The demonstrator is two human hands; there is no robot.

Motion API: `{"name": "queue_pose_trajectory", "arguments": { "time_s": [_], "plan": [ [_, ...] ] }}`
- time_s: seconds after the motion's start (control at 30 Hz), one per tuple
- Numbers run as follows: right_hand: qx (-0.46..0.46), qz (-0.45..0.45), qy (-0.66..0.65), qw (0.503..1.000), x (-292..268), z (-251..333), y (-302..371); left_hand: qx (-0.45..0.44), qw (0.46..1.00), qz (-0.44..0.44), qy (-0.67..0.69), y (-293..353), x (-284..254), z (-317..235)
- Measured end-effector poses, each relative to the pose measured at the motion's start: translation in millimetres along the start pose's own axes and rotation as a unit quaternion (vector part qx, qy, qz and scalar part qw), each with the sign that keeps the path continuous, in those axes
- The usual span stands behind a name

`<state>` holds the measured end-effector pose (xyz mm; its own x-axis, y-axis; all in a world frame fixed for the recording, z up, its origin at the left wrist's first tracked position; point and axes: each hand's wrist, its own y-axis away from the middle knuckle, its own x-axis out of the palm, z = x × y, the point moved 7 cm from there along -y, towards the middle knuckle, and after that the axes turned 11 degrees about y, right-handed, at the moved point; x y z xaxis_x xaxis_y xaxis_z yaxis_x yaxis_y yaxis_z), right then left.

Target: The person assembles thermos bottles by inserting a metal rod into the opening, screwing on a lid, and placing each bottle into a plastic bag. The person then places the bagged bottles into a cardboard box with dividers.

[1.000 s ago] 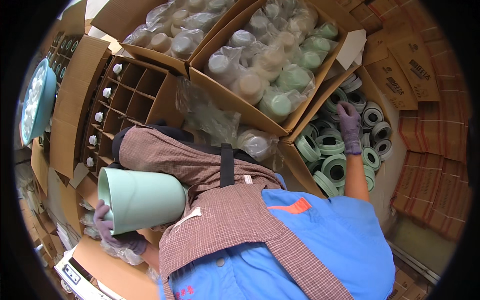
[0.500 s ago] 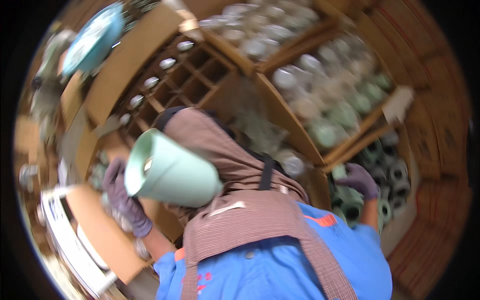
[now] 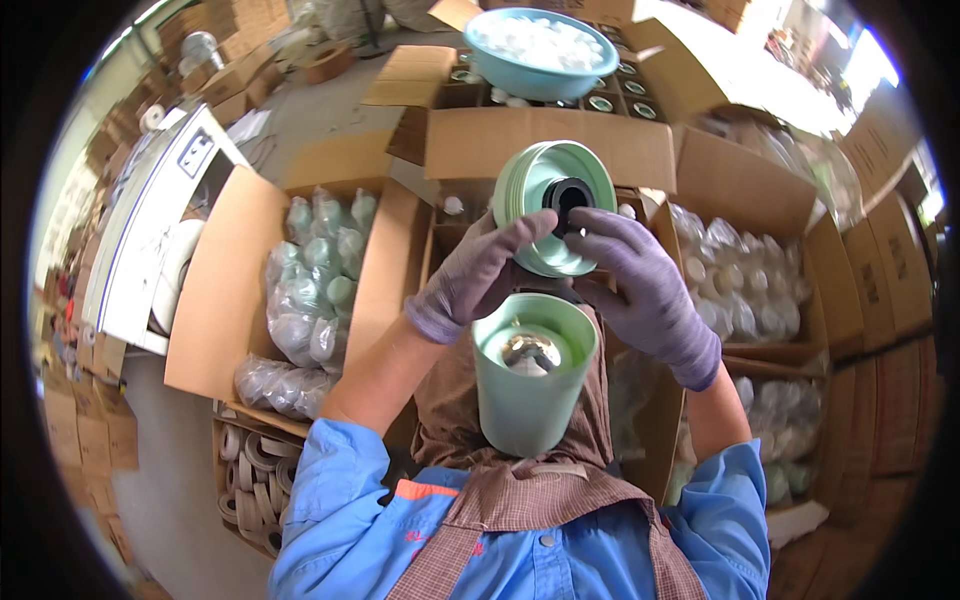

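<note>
In front of my chest, both gloved hands are at a mint-green round collar point(image 3: 510, 195) with ridged sides, tilted so that its hollow faces me. A black ring point(image 3: 573, 200) sits inside the collar. My left hand point(image 3: 482, 268) grips the collar's left and lower edge, its thumb near the ring. My right hand point(image 3: 640, 280) is closed at the ring and the collar's right edge, fingertips on the black part. Below them, a mint-green cylindrical casing point(image 3: 533, 405) stands between my thighs, a shiny silver dome point(image 3: 530, 354) showing inside it.
Ahead, a blue basin point(image 3: 545, 85) of small white pieces rests on a divided carton. To the left, an open carton point(image 3: 225, 290) holds bagged green parts, with pale rings point(image 3: 262, 485) in a box below. Bagged clear parts point(image 3: 740, 280) fill cartons on the right.
My right hand has come out of the box of green and black parts, and my hands are now together at the collar. The casing appears more upright, and my view has turned.
</note>
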<state>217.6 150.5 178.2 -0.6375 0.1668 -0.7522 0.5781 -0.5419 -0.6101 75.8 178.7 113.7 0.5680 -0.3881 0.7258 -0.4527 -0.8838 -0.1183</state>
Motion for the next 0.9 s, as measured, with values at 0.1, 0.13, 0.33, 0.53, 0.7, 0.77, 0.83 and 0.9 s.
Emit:
{"name": "queue_pose_trajectory", "arguments": {
  "time_s": [0.1, 0.13, 0.33, 0.53, 0.7, 0.77, 0.83, 0.9],
  "plan": [
    [0.004, -0.02, 0.102, 0.995, 13.4, -15.1, -21.7, 0.053, 0.989, -0.043, -0.134, 8.6, -12.9, -16.7],
    [-0.009, -0.002, 0.12, 0.993, 26.0, -21.6, -29.0, 0.068, 0.988, -0.054, -0.131, 7.9, -15.6, -20.0],
    [0.034, -0.045, -0.01, 0.998, 46.9, -36.8, -37.9, 0.107, 0.98, -0.073, -0.152, 19.3, -14.6, -22.7],
    [0.011, -0.069, -0.259, 0.963, 72.7, -52.3, -15.0, 0.333, 0.783, 0.003, -0.525, 19.5, 20.0, -27.8],
    [0.303, 0.092, -0.798, 0.513, 101.2, -45.3, 19.2, 0.308, 0.733, 0.107, -0.597, 25.2, 20.5, -22.2],
    [0.419, 0.126, -0.665, 0.606, 89.7, -54.1, 36.7, 0.245, 0.854, 0.071, -0.454, 35.9, 5.1, -24.4],
    [0.446, 0.064, -0.393, 0.801, 53.6, -78.9, 48.8, 0.18, 0.917, 0.047, -0.354, 47.7, -4.7, -28.1],
    [0.336, -0.1, -0.348, 0.869, 38.0, -80.0, 58.5, 0.103, 0.915, 0.087, -0.38, 45.9, -6.4, -15.9]
  ]
}}
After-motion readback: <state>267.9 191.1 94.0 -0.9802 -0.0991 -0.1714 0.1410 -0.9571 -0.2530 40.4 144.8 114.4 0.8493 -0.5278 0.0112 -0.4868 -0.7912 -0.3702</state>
